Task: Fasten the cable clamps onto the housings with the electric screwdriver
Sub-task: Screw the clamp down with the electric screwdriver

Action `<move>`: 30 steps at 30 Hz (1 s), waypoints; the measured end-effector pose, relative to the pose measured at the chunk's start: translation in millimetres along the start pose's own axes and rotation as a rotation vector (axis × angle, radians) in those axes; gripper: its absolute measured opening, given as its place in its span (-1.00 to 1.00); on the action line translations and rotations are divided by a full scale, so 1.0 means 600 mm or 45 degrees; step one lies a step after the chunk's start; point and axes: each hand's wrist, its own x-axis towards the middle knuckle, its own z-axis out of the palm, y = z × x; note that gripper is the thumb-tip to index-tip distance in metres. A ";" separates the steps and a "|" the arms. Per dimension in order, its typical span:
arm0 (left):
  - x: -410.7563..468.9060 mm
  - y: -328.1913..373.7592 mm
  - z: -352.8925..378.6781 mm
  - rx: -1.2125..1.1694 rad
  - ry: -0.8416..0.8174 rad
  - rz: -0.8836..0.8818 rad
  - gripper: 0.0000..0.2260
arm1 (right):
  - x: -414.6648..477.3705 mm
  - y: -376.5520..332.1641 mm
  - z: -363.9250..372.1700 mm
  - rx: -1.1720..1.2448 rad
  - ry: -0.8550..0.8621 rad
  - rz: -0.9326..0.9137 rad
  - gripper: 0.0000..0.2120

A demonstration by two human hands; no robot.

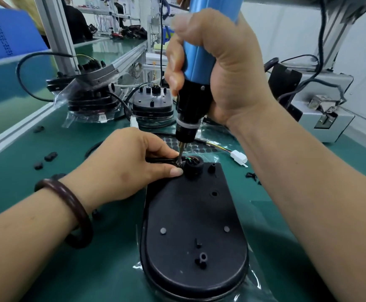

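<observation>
Green matting covers the counter point(68, 149), and a black oval plastic housing point(190, 225) lies flat on it. The right hand point(225, 68) has a tight grip round the blue and black electric screwdriver point(190, 105), which stands with its tip down at the housing's far end. The left hand point(121, 168) has a pinching grip on the small black cable clamp point(158, 159) right beside that tip. More black housings point(153, 105) sit stacked behind.

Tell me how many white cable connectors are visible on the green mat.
2. One white connector lies right of the front housing; the other lies beyond the left hand, before the stacked housings. Others may be hidden behind the hands.
</observation>
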 end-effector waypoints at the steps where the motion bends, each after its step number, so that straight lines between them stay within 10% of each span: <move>1: -0.001 0.000 0.000 0.002 0.005 -0.003 -0.86 | 0.001 0.001 0.000 -0.001 -0.004 0.003 -0.90; 16: -0.005 -0.006 0.006 -0.001 0.043 0.032 -0.81 | -0.005 -0.002 0.000 0.084 -0.016 -0.018 -0.71; 30: 0.003 -0.009 0.010 0.106 -0.015 0.027 -0.85 | -0.032 -0.067 -0.158 0.259 0.918 0.451 -0.81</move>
